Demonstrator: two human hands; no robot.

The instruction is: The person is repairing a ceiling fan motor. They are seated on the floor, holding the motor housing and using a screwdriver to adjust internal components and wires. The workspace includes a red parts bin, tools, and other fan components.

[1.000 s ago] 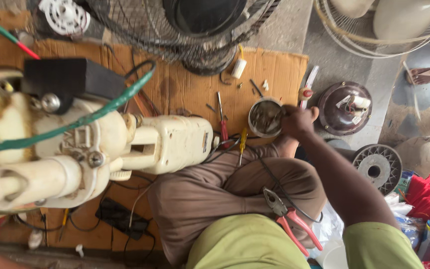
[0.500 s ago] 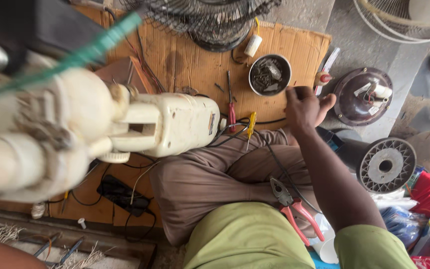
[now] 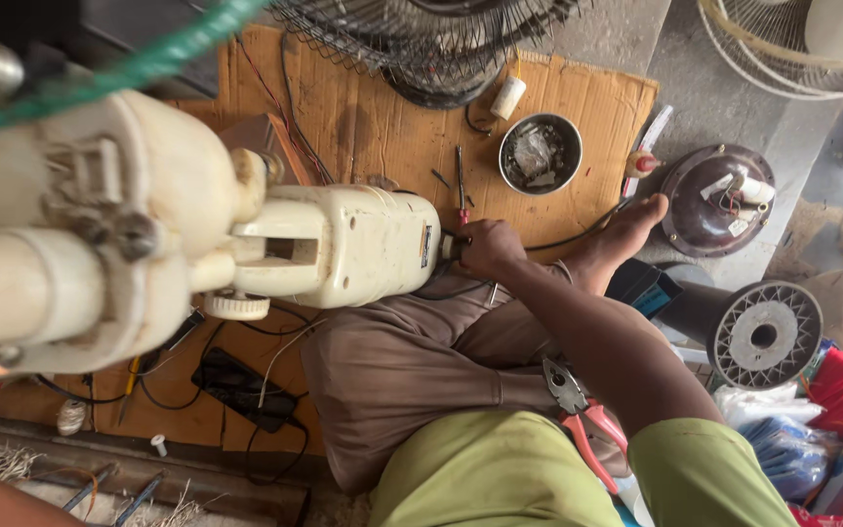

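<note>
You've got one cream fan body [image 3: 343, 244], one round metal bowl [image 3: 540, 153], one cardboard sheet [image 3: 382, 127]. Two fan guards: one dark [image 3: 421, 39], one white [image 3: 792, 49]. One brown motor cover [image 3: 719, 200], one wire spool [image 3: 765, 335], one pair of red-handled pliers [image 3: 582, 420], one red-handled screwdriver [image 3: 461, 190]. One of your hands [image 3: 488, 249] in view.

**One camera, looking straight down**

The camera sits on the person's head and looks down at the lap. The cream fan body [image 3: 339, 244] is very near. The cardboard [image 3: 392, 127] lies farther off. There is no second view.
</note>
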